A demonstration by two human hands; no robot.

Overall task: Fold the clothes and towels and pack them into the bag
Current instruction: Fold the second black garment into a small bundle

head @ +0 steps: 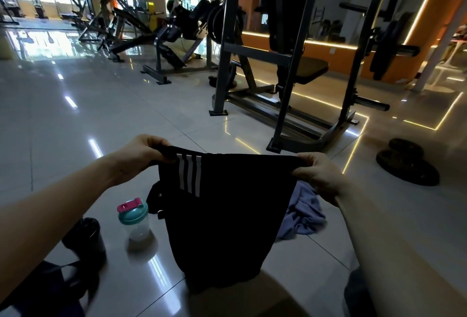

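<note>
A black garment with three white stripes hangs in front of me above the tiled floor. My left hand pinches its upper left corner and my right hand pinches its upper right corner, stretching the top edge flat. A crumpled blue-grey cloth lies on the floor behind it, partly hidden. A dark bag with straps shows at the bottom left. Another black item pokes out behind the garment's left edge.
A clear shaker bottle with a teal lid and pink cap stands on the floor at left, beside a black cup. Weight plates lie at right. A grey rack and bench stand ahead.
</note>
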